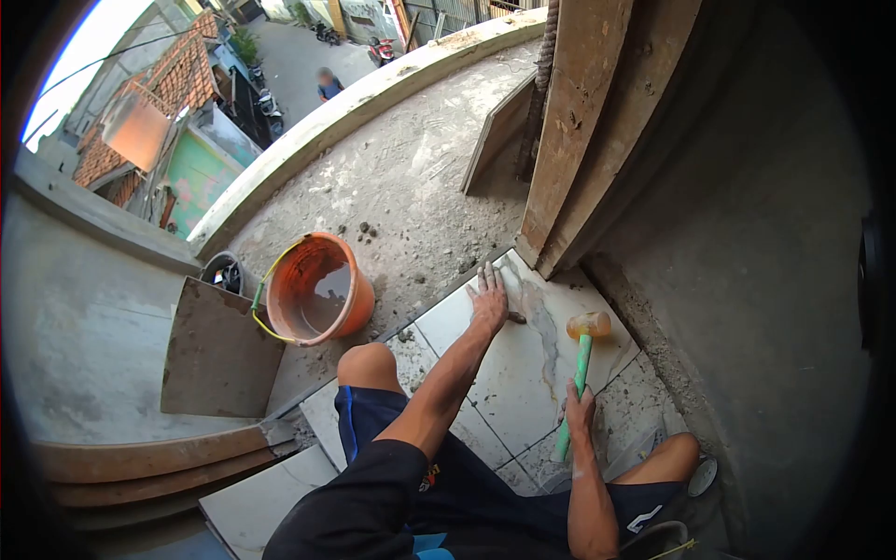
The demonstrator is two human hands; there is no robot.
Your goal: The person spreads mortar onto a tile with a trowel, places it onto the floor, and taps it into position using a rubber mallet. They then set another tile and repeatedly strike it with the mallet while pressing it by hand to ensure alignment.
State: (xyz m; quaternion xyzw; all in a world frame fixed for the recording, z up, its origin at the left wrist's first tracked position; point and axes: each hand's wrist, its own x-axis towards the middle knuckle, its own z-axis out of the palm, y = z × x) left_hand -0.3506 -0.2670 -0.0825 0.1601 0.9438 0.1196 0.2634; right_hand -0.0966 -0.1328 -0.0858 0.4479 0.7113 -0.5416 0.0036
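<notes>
My left hand (487,297) lies flat on a large white marbled tile (513,364), fingers stretched toward its far edge. Beside that palm, a small dark lump (516,318) rests on the tile. My right hand (579,409) is wrapped round the green handle of a rubber mallet (588,327), whose amber head is over the tile's right part. Grey smears and crumbs of mortar mark the tile surface.
An orange bucket (359,303) with water inside stands left of the tiles, near a leaning board (219,350). Wooden posts (574,121) rise at the tile's far corner. Beyond the rough concrete floor (401,177) runs a low curved wall (373,89); a person (329,89) is in the street below.
</notes>
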